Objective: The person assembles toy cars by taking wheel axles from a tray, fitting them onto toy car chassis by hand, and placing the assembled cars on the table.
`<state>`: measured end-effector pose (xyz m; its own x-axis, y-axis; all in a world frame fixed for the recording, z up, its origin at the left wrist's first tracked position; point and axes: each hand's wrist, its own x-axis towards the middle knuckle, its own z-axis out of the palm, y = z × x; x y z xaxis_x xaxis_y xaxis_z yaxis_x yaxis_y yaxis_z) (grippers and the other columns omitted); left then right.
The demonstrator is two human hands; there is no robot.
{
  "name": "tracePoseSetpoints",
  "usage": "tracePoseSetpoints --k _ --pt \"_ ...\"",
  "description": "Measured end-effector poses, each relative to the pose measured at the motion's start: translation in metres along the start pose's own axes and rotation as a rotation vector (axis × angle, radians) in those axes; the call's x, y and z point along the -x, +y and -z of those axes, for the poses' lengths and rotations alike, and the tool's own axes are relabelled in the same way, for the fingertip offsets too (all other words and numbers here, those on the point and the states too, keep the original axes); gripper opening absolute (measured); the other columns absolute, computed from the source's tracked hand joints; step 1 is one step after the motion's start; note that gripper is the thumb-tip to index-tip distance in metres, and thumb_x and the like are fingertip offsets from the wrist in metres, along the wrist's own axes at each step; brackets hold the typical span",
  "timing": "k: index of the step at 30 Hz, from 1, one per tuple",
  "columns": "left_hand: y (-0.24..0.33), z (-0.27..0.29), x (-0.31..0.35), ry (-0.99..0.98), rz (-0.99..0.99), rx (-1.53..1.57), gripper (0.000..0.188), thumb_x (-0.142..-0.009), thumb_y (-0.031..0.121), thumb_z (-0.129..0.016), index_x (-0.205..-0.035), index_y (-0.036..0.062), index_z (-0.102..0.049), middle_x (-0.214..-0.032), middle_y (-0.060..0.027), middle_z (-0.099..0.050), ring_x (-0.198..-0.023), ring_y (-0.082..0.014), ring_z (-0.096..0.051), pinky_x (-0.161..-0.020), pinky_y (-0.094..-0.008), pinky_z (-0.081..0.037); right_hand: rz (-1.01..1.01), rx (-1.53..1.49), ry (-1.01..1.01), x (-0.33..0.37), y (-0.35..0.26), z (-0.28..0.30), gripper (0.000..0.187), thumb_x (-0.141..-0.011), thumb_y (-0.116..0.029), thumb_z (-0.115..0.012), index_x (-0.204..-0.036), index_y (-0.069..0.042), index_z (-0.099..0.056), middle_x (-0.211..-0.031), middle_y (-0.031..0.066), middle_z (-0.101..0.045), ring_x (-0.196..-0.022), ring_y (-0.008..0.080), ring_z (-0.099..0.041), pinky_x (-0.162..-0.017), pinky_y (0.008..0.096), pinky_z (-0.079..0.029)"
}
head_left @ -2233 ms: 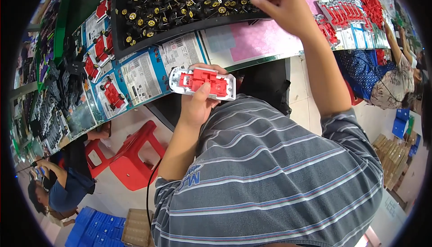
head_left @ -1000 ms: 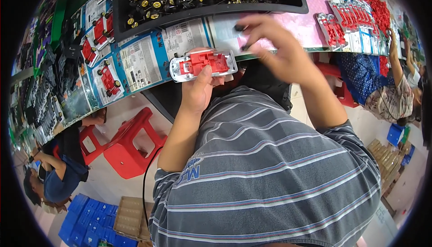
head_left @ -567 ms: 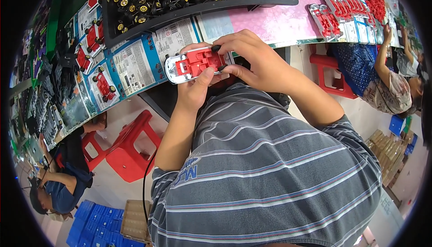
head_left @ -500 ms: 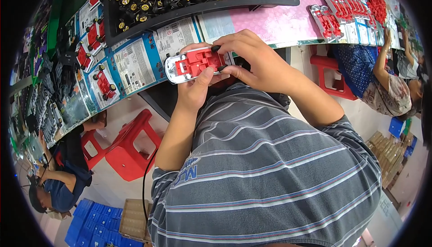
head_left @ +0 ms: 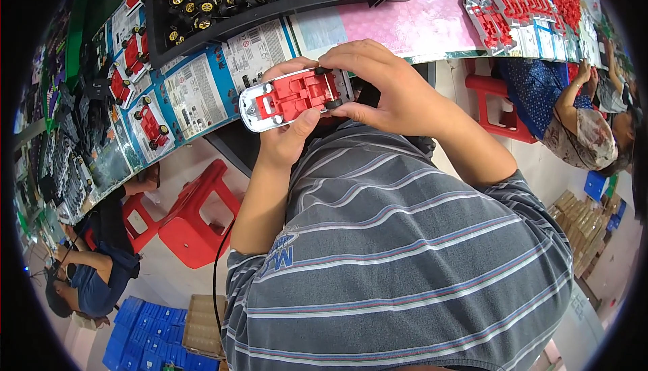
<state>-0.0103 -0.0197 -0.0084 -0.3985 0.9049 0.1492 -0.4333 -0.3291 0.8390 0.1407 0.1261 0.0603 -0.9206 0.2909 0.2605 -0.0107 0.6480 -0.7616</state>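
Note:
A toy car (head_left: 294, 98) with a red chassis and a silver-white body rim lies upside down in my hands, just off the table's near edge. My left hand (head_left: 287, 143) is closed round it, thumb on the near side and fingers mostly hidden beneath and behind. At the car's right end, my right hand (head_left: 395, 94) reaches across with index finger and thumb at the two sides. A black wheel (head_left: 333, 103) shows there beside the thumb; another sits under the index fingertip. A thin axle runs between them across the red chassis.
A black bin (head_left: 304, 0) of black-and-yellow wheels stands ahead. Red chassis with wheels (head_left: 150, 126) lie on the left, beside dark parts. Rows of red-and-silver car bodies (head_left: 487, 23) are at right. Red stools (head_left: 196, 219) flank me; other people sit on both sides.
The car and the table things all appear slightly farther left. More of the car's right end shows past my right fingers, which stay at the wheels.

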Motion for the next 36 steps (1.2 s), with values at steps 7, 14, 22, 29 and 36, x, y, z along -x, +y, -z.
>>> tracePoseSetpoints --k 7,14,22,29,36 --pt "-0.004 -0.002 -0.001 0.008 0.058 0.028 0.058 -0.087 0.018 -0.075 -0.133 0.0006 -0.044 -0.133 -0.018 -0.052 -0.12 -0.0252 -0.058 -0.102 -0.0386 -0.05 0.015 -0.004 0.052 0.003 0.001 0.003 0.059 -0.072 -0.013 -0.084 -0.125 0.0 -0.061 -0.121 0.0162 -0.065 -0.114 0.0357 -0.061 -0.099 0.0433 -0.049" --pt "-0.014 0.001 0.006 0.023 0.118 -0.022 0.066 -0.088 0.024 -0.079 -0.137 0.0008 -0.042 -0.125 -0.0133 -0.06 -0.114 -0.0214 -0.063 -0.099 -0.0357 -0.052 0.026 -0.108 0.144 -0.009 -0.008 -0.002 0.054 -0.072 -0.018 -0.084 -0.118 0.0 -0.062 -0.113 0.0165 -0.064 -0.105 0.034 -0.063 -0.09 0.0413 -0.052" --pt "-0.026 -0.004 0.01 -0.039 0.073 -0.204 0.05 -0.085 0.004 -0.075 -0.131 0.0013 -0.053 -0.122 -0.01 -0.064 -0.112 -0.0211 -0.063 -0.093 -0.0356 -0.054 0.003 -0.008 0.022 -0.024 -0.012 -0.02 0.059 -0.071 -0.017 -0.086 -0.123 -0.002 -0.062 -0.116 0.0162 -0.063 -0.109 0.0358 -0.061 -0.094 0.0418 -0.051" --pt "-0.016 -0.006 0.006 -0.062 0.274 -0.032 0.05 -0.089 0.008 -0.074 -0.132 0.0009 -0.048 -0.117 -0.0097 -0.061 -0.095 -0.0147 -0.064 -0.078 -0.0274 -0.055 0.051 -0.12 0.328 -0.006 0.007 0.005 0.024 -0.082 -0.013 -0.079 -0.099 0.001 -0.069 -0.089 0.0131 -0.069 -0.079 0.0246 -0.068 -0.073 0.0336 -0.054" --pt "-0.016 0.002 0.003 -0.017 0.192 0.05 0.052 -0.09 0.008 -0.069 -0.135 0.001 -0.044 -0.127 -0.0147 -0.057 -0.099 -0.0191 -0.066 -0.073 -0.0283 -0.057 -0.402 0.029 0.906 0.022 0.092 0.098 0.019 -0.09 -0.016 -0.073 -0.097 0.001 -0.07 -0.077 0.0013 -0.067 -0.069 0.0052 -0.058 -0.065 0.0215 -0.047"
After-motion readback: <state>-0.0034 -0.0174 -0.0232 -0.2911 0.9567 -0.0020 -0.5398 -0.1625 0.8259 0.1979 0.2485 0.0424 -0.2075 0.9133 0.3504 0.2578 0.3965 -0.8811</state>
